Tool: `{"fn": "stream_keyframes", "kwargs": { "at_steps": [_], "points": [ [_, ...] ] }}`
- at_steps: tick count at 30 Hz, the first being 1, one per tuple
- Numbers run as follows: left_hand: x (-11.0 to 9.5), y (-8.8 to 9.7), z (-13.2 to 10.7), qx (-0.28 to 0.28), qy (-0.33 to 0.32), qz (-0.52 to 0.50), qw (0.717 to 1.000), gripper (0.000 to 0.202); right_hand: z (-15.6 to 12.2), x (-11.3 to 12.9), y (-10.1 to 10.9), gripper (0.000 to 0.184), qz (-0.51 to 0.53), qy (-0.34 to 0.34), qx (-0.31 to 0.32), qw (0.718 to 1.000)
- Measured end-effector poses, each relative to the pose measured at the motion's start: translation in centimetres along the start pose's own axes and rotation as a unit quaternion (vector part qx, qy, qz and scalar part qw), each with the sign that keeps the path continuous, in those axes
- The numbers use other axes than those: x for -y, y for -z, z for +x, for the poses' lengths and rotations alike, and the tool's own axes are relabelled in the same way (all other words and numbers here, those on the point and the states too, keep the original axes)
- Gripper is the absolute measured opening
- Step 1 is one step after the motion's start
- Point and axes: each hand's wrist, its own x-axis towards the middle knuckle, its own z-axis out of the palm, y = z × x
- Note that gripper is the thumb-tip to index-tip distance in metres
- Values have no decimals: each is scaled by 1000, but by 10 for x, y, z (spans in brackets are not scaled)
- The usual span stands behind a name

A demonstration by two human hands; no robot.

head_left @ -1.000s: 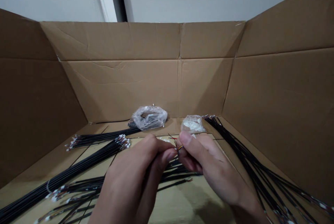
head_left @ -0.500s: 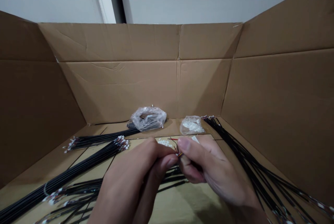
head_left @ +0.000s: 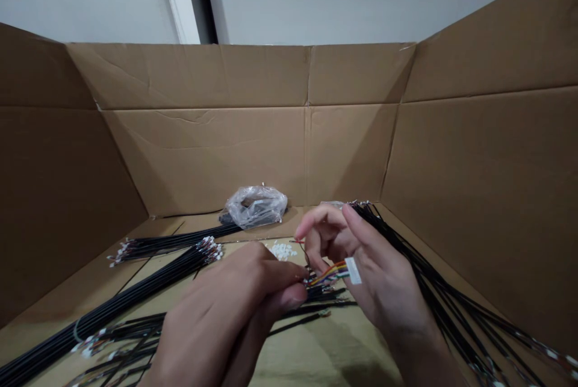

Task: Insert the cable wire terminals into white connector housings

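My left hand [head_left: 239, 309] pinches a wire harness between thumb and index finger, at the point where its coloured wires fan out. Yellow, red, purple and green wires [head_left: 329, 272] run from that pinch to a white connector [head_left: 353, 271] in front of my right palm. A thin dark wire and a red one stick up separately beside the fingertips. Thumb and fingers apart, my right hand [head_left: 370, 260] is half curled around the connector end, its index fingertip close to the loose red wire. Whether any right finger touches a wire is unclear.
Small white connector pieces [head_left: 283, 250] lie in a pile behind my hands. Black cable bundles lie at left [head_left: 135, 297] and right [head_left: 433, 278]. Loose cables [head_left: 302, 321] sit under my hands. A clear plastic bag [head_left: 257, 206] rests near the cardboard back wall [head_left: 203, 152].
My right hand has let go of its pinch, opened and turned, uncovering the coloured wires and white connector. It now covers most of the small bag behind. My left hand keeps its pinch.
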Motion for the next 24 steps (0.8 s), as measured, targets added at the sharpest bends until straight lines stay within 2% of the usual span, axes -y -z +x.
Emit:
{"fn": "stream_keyframes", "kwargs": {
  "at_steps": [4,6,13,19,24],
  "points": [
    [1,2,1,33,-21,17,999,27,-1,4,6,26,10,-14,23,1000],
    [1,2,4,33,-24,23,999,33,-2,6,7,20,20,-17,45,999],
    [-3,1,11,-4,-3,-1,1000,46,-5,6,11,10,15,5,27,1000],
    [4,-9,-8,-24,14,-44,999,22,-5,8,13,9,-29,64,-19,997],
    [8,-12,-12,-10,23,-74,997,19,-4,9,15,14,-37,77,-13,996]
  ]
}}
